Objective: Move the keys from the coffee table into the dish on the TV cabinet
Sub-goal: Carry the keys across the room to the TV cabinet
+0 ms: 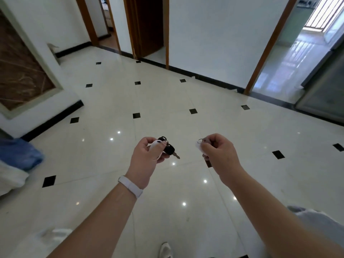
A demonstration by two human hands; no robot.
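My left hand (pixel 147 155) is closed around a bunch of keys (pixel 168 148): a black car key with a metal blade sticking out to the right, plus a white fob. My right hand (pixel 218 153) grips a second set of keys (pixel 200 145), with a pale fob showing at the fingertips and a small brown tag (pixel 208 163) hanging below. Both hands are held out at waist height above the floor, a short gap between them. Neither the coffee table nor the TV cabinet or dish is in view.
Glossy white floor tiles (pixel 167 99) with small black diamonds stretch ahead. Wood-framed doorways (pixel 149 25) open at the back, and a bright passage (pixel 290 58) leads off right. A white wall with a brown panel (pixel 20 67) juts in at left, blue and white cloth (pixel 16 157) below it.
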